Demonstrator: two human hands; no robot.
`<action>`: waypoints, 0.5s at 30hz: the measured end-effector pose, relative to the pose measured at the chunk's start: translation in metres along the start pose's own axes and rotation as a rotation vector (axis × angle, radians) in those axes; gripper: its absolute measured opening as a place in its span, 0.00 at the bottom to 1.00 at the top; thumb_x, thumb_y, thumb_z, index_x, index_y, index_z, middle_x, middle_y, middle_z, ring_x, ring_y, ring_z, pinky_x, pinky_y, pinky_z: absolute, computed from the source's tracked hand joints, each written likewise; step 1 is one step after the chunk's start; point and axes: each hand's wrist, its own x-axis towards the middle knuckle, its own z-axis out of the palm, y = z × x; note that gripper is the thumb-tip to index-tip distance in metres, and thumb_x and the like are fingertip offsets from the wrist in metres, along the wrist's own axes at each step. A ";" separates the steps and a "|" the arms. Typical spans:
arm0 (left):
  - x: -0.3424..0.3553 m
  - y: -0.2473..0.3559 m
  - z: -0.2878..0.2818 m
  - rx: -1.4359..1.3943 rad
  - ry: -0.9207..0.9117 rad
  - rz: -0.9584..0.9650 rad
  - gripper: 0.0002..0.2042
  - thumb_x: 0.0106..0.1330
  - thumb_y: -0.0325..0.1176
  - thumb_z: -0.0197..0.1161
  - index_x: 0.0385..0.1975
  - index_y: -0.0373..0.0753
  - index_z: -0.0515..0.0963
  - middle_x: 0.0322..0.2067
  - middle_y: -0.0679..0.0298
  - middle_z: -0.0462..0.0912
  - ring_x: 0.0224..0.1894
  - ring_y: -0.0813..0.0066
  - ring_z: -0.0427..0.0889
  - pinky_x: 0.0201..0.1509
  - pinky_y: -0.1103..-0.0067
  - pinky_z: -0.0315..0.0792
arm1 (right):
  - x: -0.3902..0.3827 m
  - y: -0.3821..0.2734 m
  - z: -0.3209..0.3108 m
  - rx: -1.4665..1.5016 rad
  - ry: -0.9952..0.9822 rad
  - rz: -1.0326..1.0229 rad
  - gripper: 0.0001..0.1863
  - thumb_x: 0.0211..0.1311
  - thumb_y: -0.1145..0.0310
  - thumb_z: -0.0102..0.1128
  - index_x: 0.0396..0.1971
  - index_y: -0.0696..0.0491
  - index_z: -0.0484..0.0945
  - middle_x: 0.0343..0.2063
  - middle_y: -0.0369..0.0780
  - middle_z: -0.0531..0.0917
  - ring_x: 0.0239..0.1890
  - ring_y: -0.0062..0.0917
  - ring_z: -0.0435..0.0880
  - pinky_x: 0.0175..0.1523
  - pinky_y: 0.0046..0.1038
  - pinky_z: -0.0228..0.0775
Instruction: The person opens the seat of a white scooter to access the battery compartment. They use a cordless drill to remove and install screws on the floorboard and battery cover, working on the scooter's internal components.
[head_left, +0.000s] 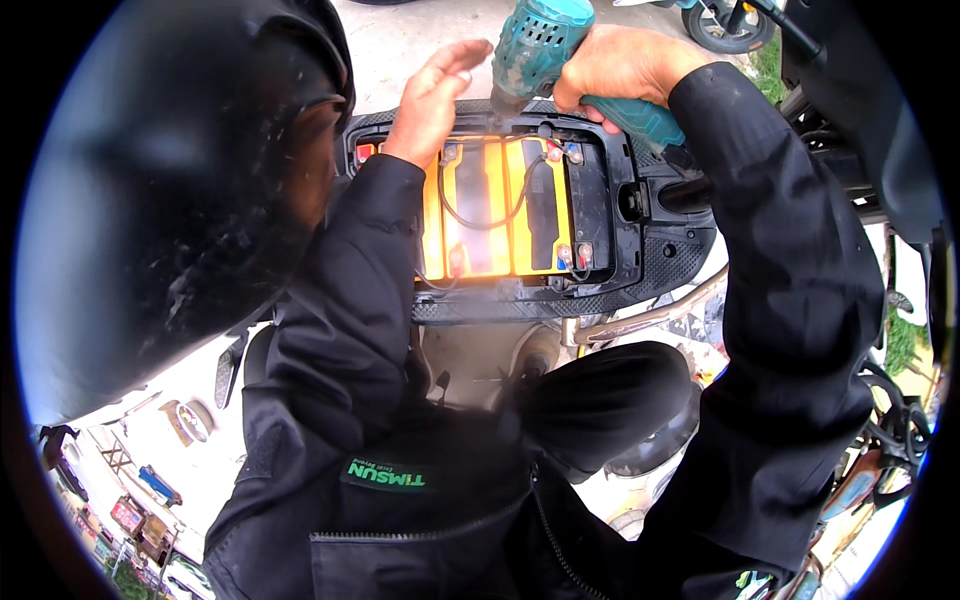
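Note:
My right hand point(632, 62) is wrapped round the handle of a teal cordless drill point(538, 48). The drill's dark nose points down at the far rim of a black battery compartment point(625, 232) in a scooter's footboard. Just left of the drill, my left hand point(428, 105) is open with fingers stretched toward it and holds nothing I can see. Yellow-and-black batteries point(542, 205) sit side by side in the compartment, joined by dark cables point(490, 226) at their terminals. The drill's tip and whatever it touches are too unclear to tell.
A large glossy black scooter seat or body panel point(170, 200) rises close on my left. Textured black footboard point(670, 262) surrounds the compartment. A wheel point(730, 25) of another vehicle stands at the far right. Tools and boxes point(145, 520) lie on the ground at the lower left.

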 end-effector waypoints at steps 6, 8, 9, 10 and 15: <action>0.041 0.070 0.043 0.049 -0.082 0.325 0.26 0.73 0.56 0.61 0.49 0.34 0.77 0.40 0.65 0.82 0.45 0.75 0.78 0.52 0.78 0.73 | 0.003 -0.017 -0.015 -0.361 -0.009 -0.159 0.14 0.50 0.68 0.69 0.36 0.59 0.86 0.36 0.42 0.88 0.37 0.30 0.84 0.43 0.35 0.75; 0.048 0.064 0.041 0.167 -0.039 0.319 0.27 0.68 0.58 0.67 0.44 0.35 0.79 0.35 0.67 0.81 0.38 0.80 0.76 0.45 0.80 0.72 | 0.009 -0.021 -0.024 -0.374 -0.143 -0.162 0.12 0.47 0.66 0.69 0.31 0.58 0.87 0.32 0.42 0.88 0.35 0.31 0.84 0.42 0.36 0.75; 0.046 0.064 0.043 0.161 -0.035 0.271 0.26 0.67 0.57 0.68 0.43 0.35 0.79 0.33 0.69 0.81 0.36 0.82 0.75 0.42 0.81 0.72 | 0.013 -0.019 -0.026 -0.374 -0.214 -0.155 0.12 0.46 0.65 0.68 0.28 0.58 0.87 0.30 0.43 0.88 0.34 0.31 0.85 0.42 0.37 0.75; 0.046 0.062 0.047 0.155 0.002 0.276 0.25 0.68 0.56 0.68 0.42 0.36 0.79 0.32 0.69 0.80 0.34 0.82 0.75 0.41 0.81 0.72 | 0.015 -0.015 -0.025 -0.338 -0.206 -0.139 0.12 0.45 0.66 0.68 0.28 0.57 0.87 0.29 0.43 0.88 0.33 0.32 0.84 0.41 0.37 0.75; 0.043 0.060 0.059 0.144 0.108 0.252 0.20 0.69 0.51 0.68 0.41 0.37 0.80 0.30 0.71 0.79 0.32 0.84 0.73 0.39 0.82 0.71 | 0.013 -0.009 -0.023 -0.342 -0.131 -0.135 0.11 0.46 0.66 0.67 0.27 0.57 0.87 0.29 0.43 0.88 0.31 0.34 0.83 0.39 0.38 0.74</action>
